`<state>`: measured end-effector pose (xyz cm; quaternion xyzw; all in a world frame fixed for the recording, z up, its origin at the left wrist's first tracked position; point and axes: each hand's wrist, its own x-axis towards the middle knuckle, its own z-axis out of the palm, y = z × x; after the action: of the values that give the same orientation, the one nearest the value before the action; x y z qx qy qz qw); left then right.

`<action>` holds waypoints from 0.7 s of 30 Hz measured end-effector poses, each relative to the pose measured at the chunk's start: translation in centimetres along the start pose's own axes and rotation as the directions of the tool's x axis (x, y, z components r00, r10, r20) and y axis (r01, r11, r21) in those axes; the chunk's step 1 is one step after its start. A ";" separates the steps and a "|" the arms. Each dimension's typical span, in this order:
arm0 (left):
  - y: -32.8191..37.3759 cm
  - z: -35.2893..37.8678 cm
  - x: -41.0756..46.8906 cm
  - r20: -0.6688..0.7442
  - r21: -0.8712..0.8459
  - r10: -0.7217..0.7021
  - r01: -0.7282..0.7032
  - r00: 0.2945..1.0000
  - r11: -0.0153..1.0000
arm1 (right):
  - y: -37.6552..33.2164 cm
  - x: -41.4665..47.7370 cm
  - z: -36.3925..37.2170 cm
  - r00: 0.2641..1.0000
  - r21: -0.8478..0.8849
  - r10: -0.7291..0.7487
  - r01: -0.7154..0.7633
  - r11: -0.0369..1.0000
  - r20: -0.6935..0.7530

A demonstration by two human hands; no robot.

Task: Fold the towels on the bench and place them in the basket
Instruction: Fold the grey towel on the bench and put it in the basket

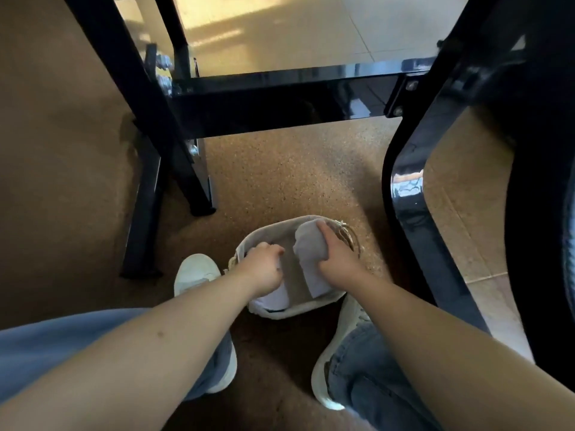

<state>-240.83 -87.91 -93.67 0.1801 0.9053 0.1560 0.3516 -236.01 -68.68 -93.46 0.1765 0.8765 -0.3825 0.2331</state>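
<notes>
Pale fabric-lined basket [264, 231], rope-woven outside, upright on the floor [280, 169] near 6 o'clock. Inside, along its 3 o'clock wall, right towel [311, 259]: white, folded into a narrow block, standing on edge. Towards 8 o'clock, left towel [273, 298]: white, folded, set lower, mostly hidden.

Wht towels [311, 256] in beige basket [270, 228], blk frame [249, 110], brn speckled floor [295, 175].

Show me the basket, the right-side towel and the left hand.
basket [270, 228], head view, far rim
right-side towel [311, 262], head view, its top face
left hand [264, 269], head view, back of hand
</notes>
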 end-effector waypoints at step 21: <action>-2.1 5.0 2.5 0.029 0.451 0.034 -0.043 0.999 0.891 | 2.9 4.5 5.7 0.975 0.304 0.080 -0.142 0.942 0.207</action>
<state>-239.56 -87.93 -99.53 0.2763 0.9094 -0.0535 0.3063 -236.81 -70.56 -101.05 0.2234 0.7658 -0.5196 0.3061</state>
